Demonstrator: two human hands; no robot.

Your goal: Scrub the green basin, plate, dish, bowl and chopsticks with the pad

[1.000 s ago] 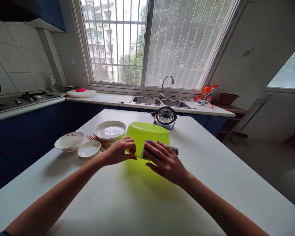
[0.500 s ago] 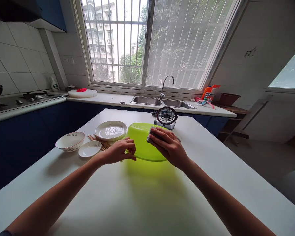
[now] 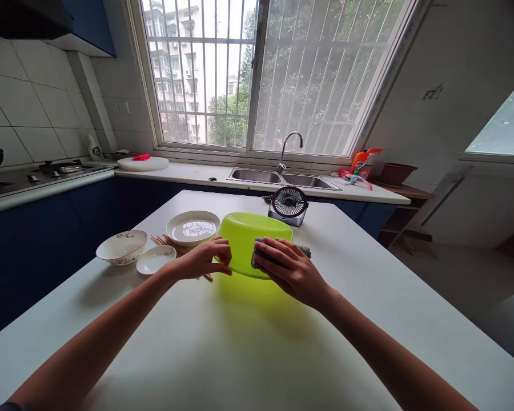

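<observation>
A lime-green plastic basin [image 3: 240, 234] is upside down above the white table, its rim toward me. My left hand [image 3: 205, 258] grips the rim at the basin's left side, with the thumb below and the fingers curled. In my right hand [image 3: 289, 267] is a grey cloth [image 3: 257, 254], pressed flat against the basin's near wall. More grey cloth shows past the right side of that hand. Behind my left hand lie several wooden chopsticks [image 3: 180, 249], partly hidden by it. Close by are a small white dish [image 3: 155, 260] and a white plate [image 3: 192, 227].
A flowered bowl [image 3: 122, 248] stands at the table's left edge. Behind the basin is a small black fan [image 3: 289, 204], with a dark scrubber [image 3: 266, 198] beside it. Along the window, the counter holds a sink [image 3: 257, 175], a round board [image 3: 143, 163] and orange bottles [image 3: 362, 160].
My right hand and the grey cloth have slid down the basin's wall toward its rim. My left hand has shifted slightly left and up with the rim.
</observation>
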